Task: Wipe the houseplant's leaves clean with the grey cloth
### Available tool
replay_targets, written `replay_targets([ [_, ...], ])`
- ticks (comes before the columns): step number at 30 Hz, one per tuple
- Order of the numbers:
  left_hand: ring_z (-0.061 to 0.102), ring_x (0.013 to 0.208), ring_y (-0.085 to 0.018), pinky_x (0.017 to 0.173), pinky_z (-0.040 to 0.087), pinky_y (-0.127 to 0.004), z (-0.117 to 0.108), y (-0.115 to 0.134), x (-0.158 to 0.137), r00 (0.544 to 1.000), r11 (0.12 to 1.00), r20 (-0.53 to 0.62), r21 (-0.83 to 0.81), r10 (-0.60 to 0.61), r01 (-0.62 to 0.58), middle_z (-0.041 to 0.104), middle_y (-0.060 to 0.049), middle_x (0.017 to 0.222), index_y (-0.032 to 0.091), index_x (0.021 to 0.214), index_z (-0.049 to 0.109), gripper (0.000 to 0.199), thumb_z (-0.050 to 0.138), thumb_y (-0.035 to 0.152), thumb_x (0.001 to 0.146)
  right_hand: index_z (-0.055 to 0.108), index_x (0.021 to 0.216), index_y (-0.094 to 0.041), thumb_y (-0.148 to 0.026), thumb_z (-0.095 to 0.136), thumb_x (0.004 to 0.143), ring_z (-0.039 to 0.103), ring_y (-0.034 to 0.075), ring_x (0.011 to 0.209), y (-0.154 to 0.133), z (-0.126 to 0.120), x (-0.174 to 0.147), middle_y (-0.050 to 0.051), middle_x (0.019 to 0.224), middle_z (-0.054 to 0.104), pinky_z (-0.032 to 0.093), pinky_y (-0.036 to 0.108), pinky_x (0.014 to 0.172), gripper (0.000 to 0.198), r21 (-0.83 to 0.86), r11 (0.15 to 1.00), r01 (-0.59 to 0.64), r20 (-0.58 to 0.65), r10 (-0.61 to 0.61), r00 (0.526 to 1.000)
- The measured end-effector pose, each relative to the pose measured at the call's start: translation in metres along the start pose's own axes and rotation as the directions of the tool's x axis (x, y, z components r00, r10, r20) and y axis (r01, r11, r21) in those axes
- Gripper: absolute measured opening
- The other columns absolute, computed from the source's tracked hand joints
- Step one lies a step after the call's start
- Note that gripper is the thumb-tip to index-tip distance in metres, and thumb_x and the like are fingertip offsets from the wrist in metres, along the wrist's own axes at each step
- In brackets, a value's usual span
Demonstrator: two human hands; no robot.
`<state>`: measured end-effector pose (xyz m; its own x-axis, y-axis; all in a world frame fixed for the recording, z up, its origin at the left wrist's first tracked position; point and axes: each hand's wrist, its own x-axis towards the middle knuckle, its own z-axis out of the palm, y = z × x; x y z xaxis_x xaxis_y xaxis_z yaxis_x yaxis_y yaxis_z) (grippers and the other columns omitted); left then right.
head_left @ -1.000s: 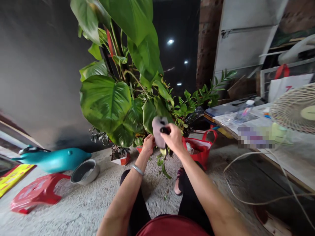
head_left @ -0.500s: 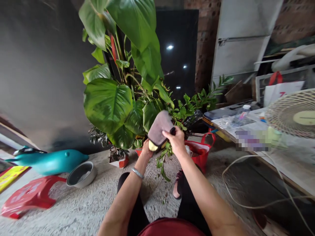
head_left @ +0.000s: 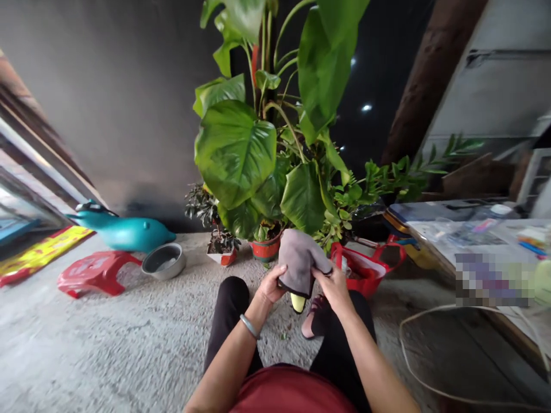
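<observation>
A grey cloth with a dark edge and a yellow underside hangs between my two hands, above the floor in front of my knees. My left hand, with a silver bangle on the wrist, pinches its left edge. At the right edge, my right hand grips the cloth with thumb and fingers. Just beyond the cloth stands a tall potted plant with broad green leaves. Its reddish pot is partly covered by the cloth.
Left on the concrete floor are a red plastic stool, a grey basin and a teal inflatable toy. A red bag stands right of my hands. Further right is a cluttered table with a looping pale cable.
My view has turned left and down. Both hands have drawn the cloth back from the leaves, and it now hangs more spread out between them. My left hand has moved to its left edge.
</observation>
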<state>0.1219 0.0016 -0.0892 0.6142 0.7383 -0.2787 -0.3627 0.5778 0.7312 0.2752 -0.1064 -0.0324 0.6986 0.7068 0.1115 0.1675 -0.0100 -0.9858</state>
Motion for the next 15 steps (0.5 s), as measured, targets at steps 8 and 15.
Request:
replay_targets([
  [8,0.072,0.076,-0.024,0.07,0.057,-0.033,-0.018,0.003,0.003,0.992,0.987,-0.045,0.114,0.121,-0.115,0.077,-0.004,0.083,0.025,0.091,0.075,0.066,0.108,0.023,0.034,0.079,0.094,-0.023,-0.049,0.097,0.05,0.074,0.03,0.087,-0.002,0.0,-0.023,0.005,0.092,0.082,0.057,0.04,0.082,0.054,0.235,0.92,-0.315,0.202,0.27,0.941],
  [15,0.069,0.072,-0.023,0.071,0.057,-0.034,-0.036,-0.004,-0.01,0.989,0.999,0.149,0.045,-0.006,0.0,0.075,-0.005,0.079,0.023,0.084,0.074,0.058,0.105,0.027,0.036,0.081,0.09,-0.026,-0.048,0.091,0.055,0.077,0.035,0.095,0.01,0.01,-0.029,0.007,0.091,0.084,0.059,0.048,0.095,0.042,0.148,0.908,-0.392,0.257,0.348,0.902],
])
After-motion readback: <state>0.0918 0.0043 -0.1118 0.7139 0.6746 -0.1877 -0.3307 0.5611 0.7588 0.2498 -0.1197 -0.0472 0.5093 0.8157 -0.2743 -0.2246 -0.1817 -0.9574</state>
